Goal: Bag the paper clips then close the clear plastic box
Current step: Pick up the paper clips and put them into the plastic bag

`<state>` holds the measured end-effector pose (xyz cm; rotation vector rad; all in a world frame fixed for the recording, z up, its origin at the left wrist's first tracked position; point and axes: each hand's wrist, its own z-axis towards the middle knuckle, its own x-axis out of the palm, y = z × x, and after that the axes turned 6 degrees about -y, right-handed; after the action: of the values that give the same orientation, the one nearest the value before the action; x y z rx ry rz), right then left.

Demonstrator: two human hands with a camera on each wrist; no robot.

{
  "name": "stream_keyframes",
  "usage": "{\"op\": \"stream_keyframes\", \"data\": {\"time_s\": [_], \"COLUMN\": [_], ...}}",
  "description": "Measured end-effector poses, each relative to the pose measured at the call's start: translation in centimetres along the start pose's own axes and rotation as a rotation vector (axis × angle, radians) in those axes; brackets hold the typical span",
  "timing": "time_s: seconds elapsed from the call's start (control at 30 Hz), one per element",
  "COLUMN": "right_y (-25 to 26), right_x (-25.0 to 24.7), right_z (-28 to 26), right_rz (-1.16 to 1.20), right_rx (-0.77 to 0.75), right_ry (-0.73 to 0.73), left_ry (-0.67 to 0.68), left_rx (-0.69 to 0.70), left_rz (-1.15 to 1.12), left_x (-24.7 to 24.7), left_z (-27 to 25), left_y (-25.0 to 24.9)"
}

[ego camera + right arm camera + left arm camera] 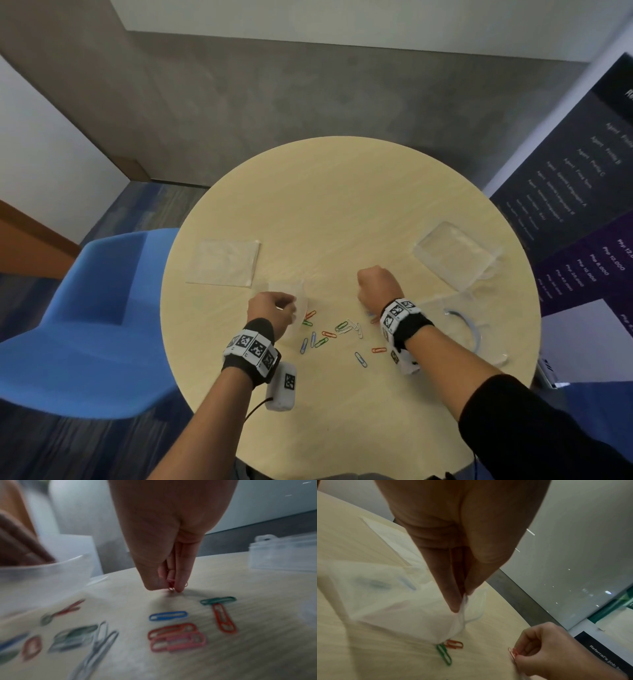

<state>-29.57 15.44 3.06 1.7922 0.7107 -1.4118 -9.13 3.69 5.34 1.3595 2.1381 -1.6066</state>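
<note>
Several coloured paper clips (329, 334) lie scattered on the round table between my hands. My left hand (274, 308) pinches the mouth of a small clear bag (406, 609) and holds it up; a few clips show faintly inside it. My right hand (376, 284) pinches pink paper clips (171, 582) at the tabletop, its fingertips (520, 654) touching the wood. The clear plastic box (455, 255) sits at the right of the table, seen as a pale block (283, 557) in the right wrist view. Whether it is closed I cannot tell.
A flat clear bag (224, 262) lies at the left of the table (342, 192). A clear round lid or dish (469, 329) sits by my right forearm. A blue chair (92, 325) stands to the left and a dark banner (582, 192) to the right.
</note>
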Motion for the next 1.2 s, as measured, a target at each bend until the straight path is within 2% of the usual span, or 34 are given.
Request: {"op": "stream_keyframes", "data": {"time_s": [0.07, 0.17, 0.23, 0.3, 0.37, 0.43, 0.6, 0.73, 0.87, 1.0, 1.07, 1.13, 1.2], "right_y": [-1.1, -1.1, 0.7, 3.6, 6.3, 8.1, 9.4, 9.9, 10.4, 9.5, 8.5, 8.1, 8.5], "right_x": [0.2, -0.2, -0.9, -1.6, -1.3, -0.3, 0.4, -0.2, -1.0, -1.0, 0.3, 1.9, 3.4], "right_z": [0.5, -0.1, -1.2, -2.5, -3.2, -3.2, -2.7, -1.7, -1.3, -1.4, -1.3, -1.9, -3.1], "right_rz": [0.203, 0.635, 0.99, 1.285, 1.451, 1.489, 1.219, 1.01, 1.047, 1.074, 0.828, 0.461, 0.254], "right_rx": [0.156, 0.402, 0.49, 0.505, 0.506, 0.512, 0.498, 0.404, 0.327, 0.252, 0.186, 0.007, -0.167], "right_ry": [-0.074, -0.151, -0.077, 0.098, 0.202, 0.214, 0.106, 0.137, 0.161, 0.009, -0.013, 0.108, 0.254], "left_ry": [-0.001, -0.014, -0.025, -0.027, -0.017, -0.013, -0.038, -0.045, -0.087, -0.144, -0.168, -0.18, -0.181], "left_rx": [0.005, 0.001, 0.004, 0.014, 0.034, 0.064, 0.076, 0.069, 0.067, 0.031, 0.014, 0.011, 0.009], "left_rz": [-0.008, -0.042, -0.061, -0.068, -0.062, -0.05, -0.093, -0.108, -0.11, -0.152, -0.166, -0.168, -0.172], "left_x": [-0.1, -0.2, -0.2, 0.0, 0.2, 0.2, -0.3, -0.8, -1.4, -2.9, -3.8, -4.5, -5.0], "left_z": [0.1, 0.4, 0.4, 0.4, 0.3, 0.1, -0.5, -0.6, -0.3, 0.2, 0.4, 0.5, 0.5], "left_y": [-0.2, -0.3, -0.5, -0.6, -0.6, -0.6, -0.3, -0.1, 0.3, 1.2, 1.7, 2.2, 2.6]}}
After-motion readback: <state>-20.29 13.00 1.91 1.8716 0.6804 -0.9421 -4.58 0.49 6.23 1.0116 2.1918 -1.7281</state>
